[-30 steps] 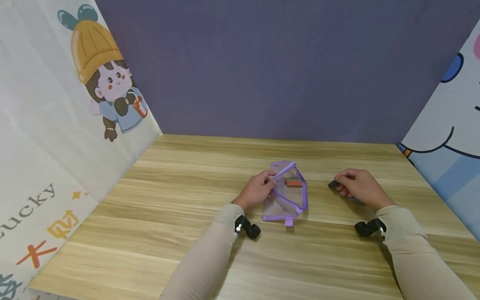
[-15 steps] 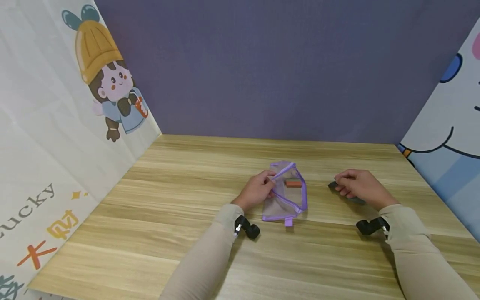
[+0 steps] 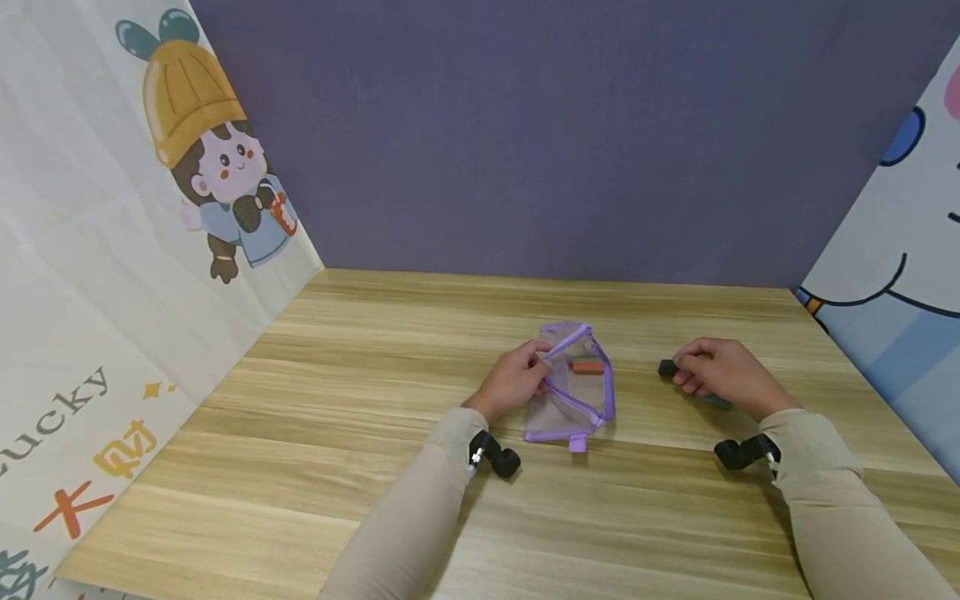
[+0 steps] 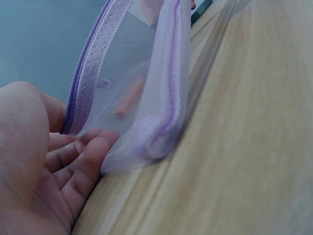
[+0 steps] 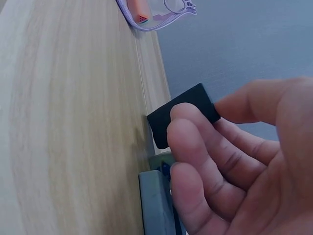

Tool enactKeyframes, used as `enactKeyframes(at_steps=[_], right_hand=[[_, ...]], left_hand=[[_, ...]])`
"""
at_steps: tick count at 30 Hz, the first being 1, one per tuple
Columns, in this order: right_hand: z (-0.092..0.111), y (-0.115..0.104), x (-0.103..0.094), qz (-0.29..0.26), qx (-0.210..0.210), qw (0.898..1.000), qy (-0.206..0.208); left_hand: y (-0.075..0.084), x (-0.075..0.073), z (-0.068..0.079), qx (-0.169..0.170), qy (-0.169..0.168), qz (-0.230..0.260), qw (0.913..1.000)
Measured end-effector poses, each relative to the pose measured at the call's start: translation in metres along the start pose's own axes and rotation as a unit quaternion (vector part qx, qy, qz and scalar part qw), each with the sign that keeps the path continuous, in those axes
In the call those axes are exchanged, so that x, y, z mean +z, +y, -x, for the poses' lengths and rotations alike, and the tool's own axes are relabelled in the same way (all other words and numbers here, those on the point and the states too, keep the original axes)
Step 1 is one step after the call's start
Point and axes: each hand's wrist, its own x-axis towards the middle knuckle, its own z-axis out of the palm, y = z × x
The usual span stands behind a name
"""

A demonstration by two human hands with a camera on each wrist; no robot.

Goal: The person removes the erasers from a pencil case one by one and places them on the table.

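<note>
A mesh zip pouch (image 3: pixel 551 414) with purple trim lies on the table, its zipper gaping. My left hand (image 3: pixel 513 381) pinches the pouch's near-left zipper edge, thumb on one side and fingers on the other. Through the mesh shows an orange-red stick (image 3: pixel 588 367), whose end carries a watermelon-like print in the right wrist view. To the right of the pouch, my right hand (image 3: pixel 722 377) pinches a small black block (image 5: pixel 181 112) between thumb and fingers. One end of that block is uneven and rounded.
Under the right hand lies a grey-blue, rounded-edge object (image 5: pixel 155 200), with a small green piece (image 5: pixel 161 159) beside it. A dark purple-blue panel (image 3: pixel 525 142) closes off the table's far side. Printed sheets with cartoon figures stand left and right.
The black block has turned a little in my right fingers, and that hand has shifted slightly right. My left hand and the pouch have stayed put.
</note>
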Motion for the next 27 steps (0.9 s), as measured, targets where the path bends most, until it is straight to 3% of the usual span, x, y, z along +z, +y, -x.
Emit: enactKeyframes(at_steps=[27], right_hand=[[0.0013, -0.0029, -0.0015, 0.018, 0.003, 1.0, 0.025]], left_hand=[[0.0054, -0.0006, 0.0032, -0.011, -0.001, 0.01, 0.9999]])
